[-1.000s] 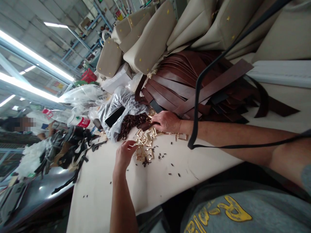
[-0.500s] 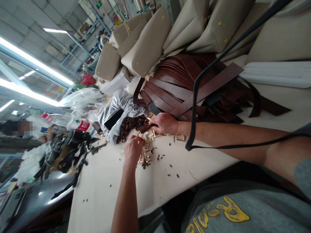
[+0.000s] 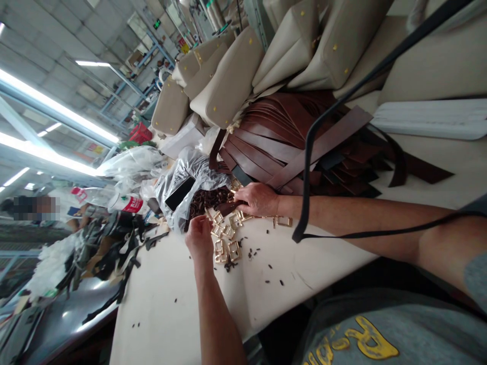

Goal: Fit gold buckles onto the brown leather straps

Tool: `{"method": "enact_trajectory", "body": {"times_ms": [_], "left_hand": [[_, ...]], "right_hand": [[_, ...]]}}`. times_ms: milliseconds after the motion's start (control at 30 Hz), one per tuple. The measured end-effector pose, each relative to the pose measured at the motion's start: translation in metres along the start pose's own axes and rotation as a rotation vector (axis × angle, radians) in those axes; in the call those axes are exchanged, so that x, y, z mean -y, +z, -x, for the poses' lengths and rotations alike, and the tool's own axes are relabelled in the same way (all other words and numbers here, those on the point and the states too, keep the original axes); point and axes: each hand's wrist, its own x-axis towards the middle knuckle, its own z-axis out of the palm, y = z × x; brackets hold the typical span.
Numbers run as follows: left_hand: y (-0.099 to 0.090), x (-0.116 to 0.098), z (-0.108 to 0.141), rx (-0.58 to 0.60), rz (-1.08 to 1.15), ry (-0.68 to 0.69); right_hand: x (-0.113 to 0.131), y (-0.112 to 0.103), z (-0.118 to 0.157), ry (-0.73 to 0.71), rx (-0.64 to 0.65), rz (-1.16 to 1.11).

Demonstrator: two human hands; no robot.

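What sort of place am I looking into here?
Probably a leather-goods or bag workshop: beige bags stand grouped at the back, with a heap of brown strips and loose gold-coloured buckles in front.

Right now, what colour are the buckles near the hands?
Shiny gold; the buckles show best in the head view.

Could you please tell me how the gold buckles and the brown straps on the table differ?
Colour: the gold buckles are bright and metallic, while the brown straps are dark.
Shape: the buckles are small open frames; the straps are long, flat strips.
Arrangement: the buckles lie in a loose cluster, whereas the straps overlap in a large pile.
Both lie in numbers on the pale table.
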Motion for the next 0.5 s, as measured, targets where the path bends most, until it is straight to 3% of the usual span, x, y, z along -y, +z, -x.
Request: {"method": "enact_trajectory", "body": {"times_ms": [133,500], "left_hand": [[0.009,-0.005,0.012,0.002,0.208,-0.081],[0.008,-0.009,0.02,0.037,0.246,0.139]], "right_hand": [[-0.001,0.002,0.0,0.002,0.004,0.015],[0.0,0.004,0.001,-0.038,0.023,0.028]]}}
